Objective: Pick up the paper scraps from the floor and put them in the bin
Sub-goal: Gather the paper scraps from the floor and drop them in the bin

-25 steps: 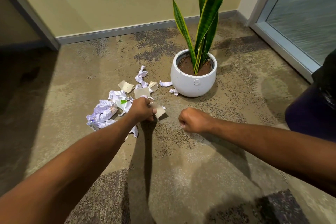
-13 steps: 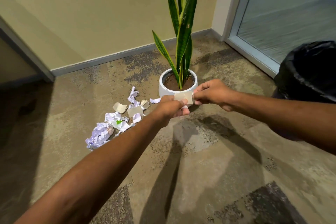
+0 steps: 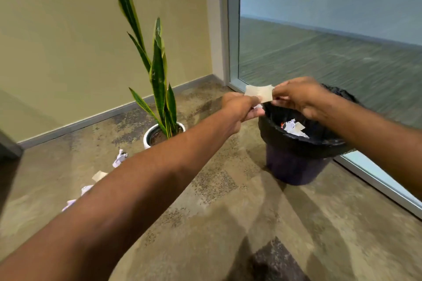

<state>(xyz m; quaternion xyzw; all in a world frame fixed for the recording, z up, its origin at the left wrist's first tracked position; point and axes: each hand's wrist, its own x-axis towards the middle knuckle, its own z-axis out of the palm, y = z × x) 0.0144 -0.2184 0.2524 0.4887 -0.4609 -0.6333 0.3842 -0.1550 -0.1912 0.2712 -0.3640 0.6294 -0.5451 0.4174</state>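
Scrap (image 3: 259, 93) pinched by left hand (image 3: 239, 107) and right hand (image 3: 301, 98) above the bin (image 3: 296, 141)'s left rim. Left hand perhaps holds another bit. Next: release farther right.

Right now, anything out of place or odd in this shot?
Yes: litter on the floor left of the plant pot: a crumpled white scrap, a beige piece, more partly hidden by the arm. Otherwise fine: left hand and right hand pinch a beige scrap by the bin rim.
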